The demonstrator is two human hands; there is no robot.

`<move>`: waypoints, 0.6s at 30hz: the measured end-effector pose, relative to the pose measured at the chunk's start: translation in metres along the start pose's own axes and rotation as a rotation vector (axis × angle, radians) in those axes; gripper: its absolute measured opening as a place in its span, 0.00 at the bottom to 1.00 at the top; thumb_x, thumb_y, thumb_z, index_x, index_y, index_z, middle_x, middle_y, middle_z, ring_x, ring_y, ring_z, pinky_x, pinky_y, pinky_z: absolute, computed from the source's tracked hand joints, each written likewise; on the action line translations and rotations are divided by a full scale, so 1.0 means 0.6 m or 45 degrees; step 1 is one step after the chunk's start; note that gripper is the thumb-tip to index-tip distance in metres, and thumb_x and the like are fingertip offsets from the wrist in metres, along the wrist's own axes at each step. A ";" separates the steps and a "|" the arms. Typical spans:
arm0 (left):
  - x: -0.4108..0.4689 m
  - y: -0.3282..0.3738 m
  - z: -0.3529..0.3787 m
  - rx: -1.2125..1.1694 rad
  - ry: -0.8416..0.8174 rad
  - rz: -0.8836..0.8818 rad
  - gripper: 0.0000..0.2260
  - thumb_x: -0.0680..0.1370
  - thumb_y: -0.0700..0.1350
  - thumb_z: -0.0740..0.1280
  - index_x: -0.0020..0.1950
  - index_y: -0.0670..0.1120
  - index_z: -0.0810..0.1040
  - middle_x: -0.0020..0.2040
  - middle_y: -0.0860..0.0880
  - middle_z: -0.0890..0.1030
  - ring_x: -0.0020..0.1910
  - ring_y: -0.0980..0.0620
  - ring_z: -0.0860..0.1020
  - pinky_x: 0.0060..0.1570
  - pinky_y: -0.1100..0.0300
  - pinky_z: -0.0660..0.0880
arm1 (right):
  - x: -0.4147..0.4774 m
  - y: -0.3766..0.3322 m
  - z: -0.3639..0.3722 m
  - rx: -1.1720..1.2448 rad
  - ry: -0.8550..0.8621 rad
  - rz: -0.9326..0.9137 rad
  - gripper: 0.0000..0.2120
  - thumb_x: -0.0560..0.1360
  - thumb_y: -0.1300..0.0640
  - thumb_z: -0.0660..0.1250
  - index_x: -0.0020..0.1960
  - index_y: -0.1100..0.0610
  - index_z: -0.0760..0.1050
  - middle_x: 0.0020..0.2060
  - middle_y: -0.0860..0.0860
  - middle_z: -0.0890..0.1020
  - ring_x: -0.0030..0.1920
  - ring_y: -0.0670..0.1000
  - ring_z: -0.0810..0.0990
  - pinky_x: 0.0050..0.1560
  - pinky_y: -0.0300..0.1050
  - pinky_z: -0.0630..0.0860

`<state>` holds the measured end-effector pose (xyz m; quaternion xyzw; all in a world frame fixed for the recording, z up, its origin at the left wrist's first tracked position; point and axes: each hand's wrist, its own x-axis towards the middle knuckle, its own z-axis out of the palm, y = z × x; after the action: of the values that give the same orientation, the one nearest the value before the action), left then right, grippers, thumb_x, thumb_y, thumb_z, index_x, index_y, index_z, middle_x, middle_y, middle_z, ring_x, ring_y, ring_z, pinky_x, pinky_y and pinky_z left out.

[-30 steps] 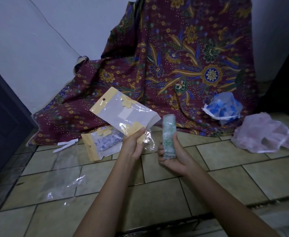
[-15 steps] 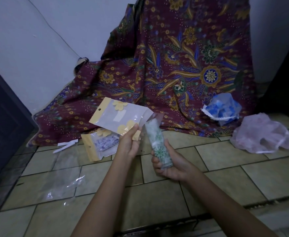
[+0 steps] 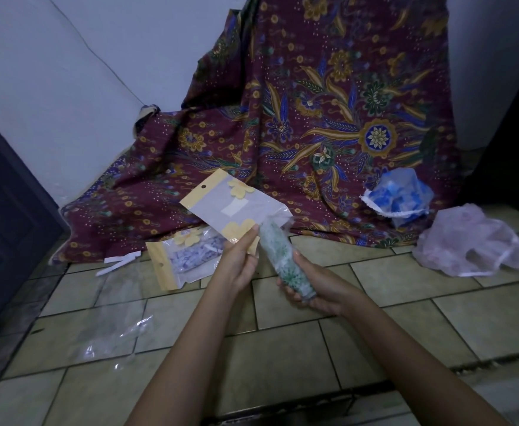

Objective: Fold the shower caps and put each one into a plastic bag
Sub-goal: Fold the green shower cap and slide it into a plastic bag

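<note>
My left hand (image 3: 239,260) pinches the open end of a clear plastic bag (image 3: 233,207) with yellow flower trim, held up above the floor. My right hand (image 3: 316,288) grips a green-patterned shower cap (image 3: 278,253) rolled into a tight cylinder. The roll tilts up and left, and its top end sits at the bag's mouth. A filled bag (image 3: 184,259) with a folded cap inside lies on the tiles behind my left hand. A blue shower cap (image 3: 398,196) rests on the cloth at the right, and a pink shower cap (image 3: 470,244) lies on the tiles beside it.
A maroon flowered cloth (image 3: 313,118) hangs down the wall and spreads over the floor. Clear plastic wrap (image 3: 110,336) lies on the tiles at the left, with white paper strips (image 3: 120,262) near the cloth's edge. A dark door (image 3: 3,216) stands at far left.
My right hand has tipped the rolled cap from upright toward the left and brought its top end to the bag's mouth. My left hand has lowered the bag a little.
</note>
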<state>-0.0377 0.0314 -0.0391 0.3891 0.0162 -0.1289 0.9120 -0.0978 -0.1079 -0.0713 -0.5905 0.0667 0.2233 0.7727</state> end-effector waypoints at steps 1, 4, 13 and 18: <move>0.001 -0.002 -0.001 -0.002 -0.010 -0.003 0.07 0.78 0.32 0.60 0.51 0.40 0.75 0.38 0.51 0.84 0.37 0.58 0.82 0.35 0.67 0.78 | 0.002 -0.001 -0.002 -0.005 0.000 -0.004 0.27 0.76 0.36 0.49 0.50 0.57 0.74 0.36 0.54 0.72 0.26 0.45 0.68 0.24 0.34 0.63; 0.005 -0.007 -0.006 0.025 -0.063 -0.019 0.09 0.78 0.34 0.61 0.58 0.39 0.73 0.44 0.49 0.84 0.42 0.57 0.82 0.42 0.64 0.80 | -0.001 -0.004 -0.007 0.099 -0.072 0.059 0.28 0.76 0.36 0.49 0.44 0.58 0.75 0.30 0.52 0.72 0.24 0.44 0.68 0.22 0.34 0.63; -0.006 -0.029 0.001 0.084 -0.121 -0.078 0.08 0.78 0.33 0.60 0.54 0.41 0.74 0.42 0.49 0.84 0.41 0.55 0.82 0.44 0.60 0.80 | -0.004 -0.007 -0.002 0.216 -0.117 0.107 0.29 0.76 0.37 0.49 0.39 0.60 0.75 0.24 0.50 0.72 0.22 0.44 0.66 0.23 0.36 0.62; -0.005 -0.029 -0.015 0.135 -0.129 -0.134 0.09 0.78 0.33 0.60 0.56 0.41 0.73 0.44 0.48 0.84 0.41 0.54 0.82 0.43 0.60 0.80 | 0.000 -0.015 -0.011 0.146 0.017 0.131 0.27 0.78 0.39 0.50 0.43 0.61 0.74 0.24 0.51 0.71 0.21 0.45 0.65 0.22 0.35 0.61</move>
<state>-0.0442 0.0267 -0.0571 0.4285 -0.0163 -0.1968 0.8817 -0.0927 -0.1161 -0.0653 -0.5426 0.1150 0.2545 0.7922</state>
